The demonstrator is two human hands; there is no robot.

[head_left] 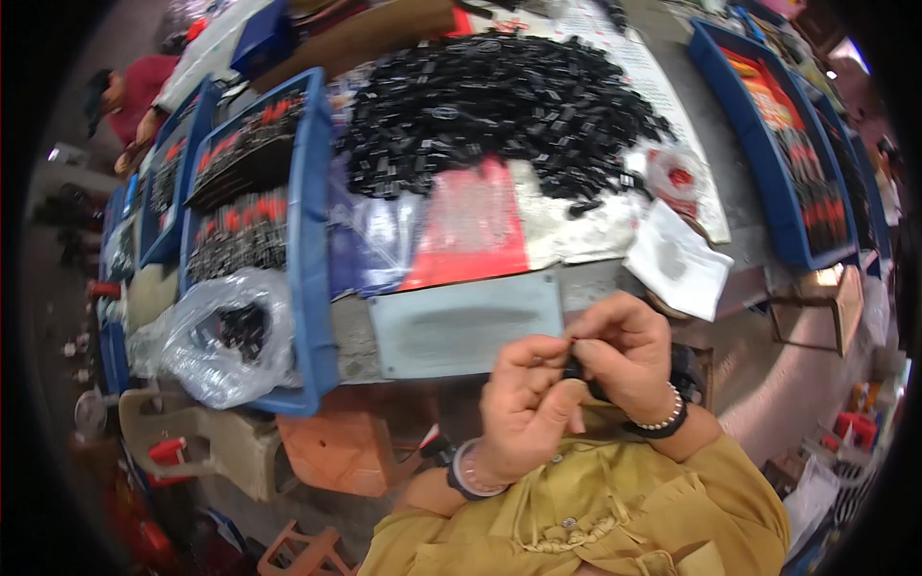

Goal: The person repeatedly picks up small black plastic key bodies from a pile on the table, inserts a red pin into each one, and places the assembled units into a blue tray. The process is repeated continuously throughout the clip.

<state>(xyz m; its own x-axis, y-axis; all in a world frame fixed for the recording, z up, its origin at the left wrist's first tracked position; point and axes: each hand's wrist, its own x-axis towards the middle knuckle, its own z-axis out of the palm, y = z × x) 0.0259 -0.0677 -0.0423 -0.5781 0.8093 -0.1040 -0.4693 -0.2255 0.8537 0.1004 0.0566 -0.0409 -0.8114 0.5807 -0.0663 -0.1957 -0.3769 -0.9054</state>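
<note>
My left hand (526, 408) and my right hand (622, 353) meet in front of my chest, just past the near edge of the table. Between their fingertips they pinch a small black piece (573, 369); a speck of red shows by the right thumb. Fingers cover most of the piece, so its exact kind is unclear. Beyond my hands lies a pale grey plate (471, 326) at the table edge. A big heap of small black pieces (480, 106) is spread on printed sheets (471, 226) farther back.
On the left, a blue crate (312, 221) holds rows of black-and-red pieces and a clear plastic bag (226, 336). Another blue crate (768, 144) stands at right. Near the heap are a white paper (678, 259) and a roll of clear tape (674, 180). A person (139, 101) sits far left.
</note>
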